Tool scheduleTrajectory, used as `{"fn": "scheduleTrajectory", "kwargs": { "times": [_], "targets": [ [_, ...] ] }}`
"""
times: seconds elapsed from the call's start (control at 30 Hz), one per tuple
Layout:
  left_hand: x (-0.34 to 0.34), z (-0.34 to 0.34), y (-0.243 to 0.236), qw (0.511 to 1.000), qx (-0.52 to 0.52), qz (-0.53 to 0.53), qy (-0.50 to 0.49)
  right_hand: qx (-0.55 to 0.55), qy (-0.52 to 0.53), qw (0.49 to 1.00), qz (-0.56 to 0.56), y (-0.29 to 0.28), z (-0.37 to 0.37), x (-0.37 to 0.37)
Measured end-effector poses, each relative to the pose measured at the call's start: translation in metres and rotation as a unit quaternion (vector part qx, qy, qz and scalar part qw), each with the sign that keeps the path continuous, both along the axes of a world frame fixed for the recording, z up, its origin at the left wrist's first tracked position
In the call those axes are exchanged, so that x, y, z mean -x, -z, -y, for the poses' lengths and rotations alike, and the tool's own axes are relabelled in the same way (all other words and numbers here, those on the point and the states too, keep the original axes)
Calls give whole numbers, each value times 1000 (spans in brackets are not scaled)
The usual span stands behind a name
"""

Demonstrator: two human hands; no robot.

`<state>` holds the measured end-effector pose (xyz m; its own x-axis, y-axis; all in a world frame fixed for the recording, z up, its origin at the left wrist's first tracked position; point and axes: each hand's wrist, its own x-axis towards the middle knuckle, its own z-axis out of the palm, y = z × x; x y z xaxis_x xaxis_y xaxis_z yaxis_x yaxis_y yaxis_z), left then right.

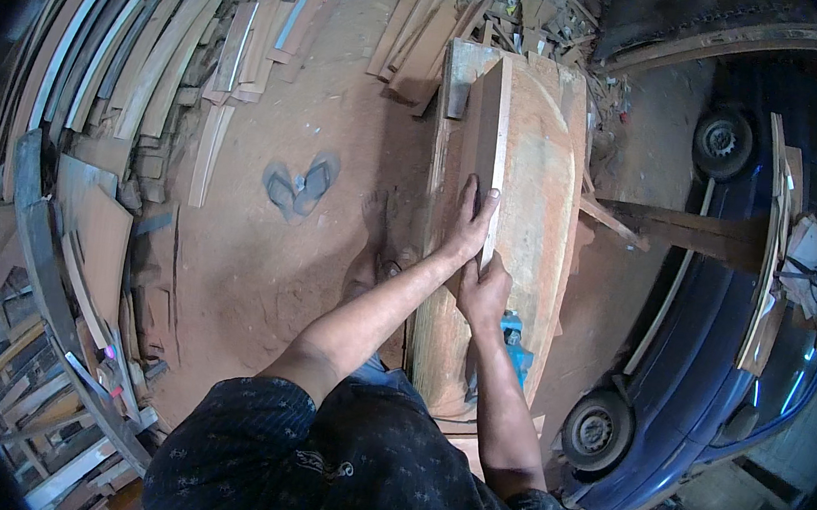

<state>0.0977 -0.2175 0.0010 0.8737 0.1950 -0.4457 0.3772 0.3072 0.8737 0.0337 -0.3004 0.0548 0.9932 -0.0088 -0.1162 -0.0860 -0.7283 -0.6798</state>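
A long, straight wooden board [502,117] stands on its narrow edge on the wooden workbench [542,199], running away from me. My left hand [470,224] is closed around its nearer half, the thumb on the right side and fingers over the left. Just below, my right hand [486,292] is closed on the board's near end; some of its fingers are hidden. A blue power tool [514,349] lies on the bench beside my right forearm, which partly covers it.
Stacked planks [168,45] fill the far left, with more offcuts at the near left. Grey flip-flops [301,186] lie on the dirt floor. A blue vehicle [707,323] stands to the right. A wooden beam [681,232] juts between it and the bench.
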Motion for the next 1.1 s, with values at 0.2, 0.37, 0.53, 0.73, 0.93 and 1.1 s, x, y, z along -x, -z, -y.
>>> {"fn": "scheduleTrajectory", "kwargs": {
  "times": [0.2, 0.37, 0.53, 0.73, 0.93, 1.1],
  "targets": [
    [-12, -1, 24, 999, -31, 21, -2, 18, -14, 999, -28, 1, -2, -11],
    [-13, 1, 21, 1000, -20, 21, -5, 35, -9, 999, -41, -4, -4, -13],
    [-17, 6, 45, 998, -5, 57, -15, 32, -11, 998, -60, -17, -6, -11],
    [14, 12, 12, 999, 2, 38, -18, -35, 27, 998, -41, -11, 25, 50],
    [50, 17, -10, 1000, 4, -18, -3, -68, 22, 996, -57, 38, 52, 96],
    [67, 21, -9, 1000, 6, -18, 15, -43, 51, 998, 7, 66, 49, 97]
  ]
}}
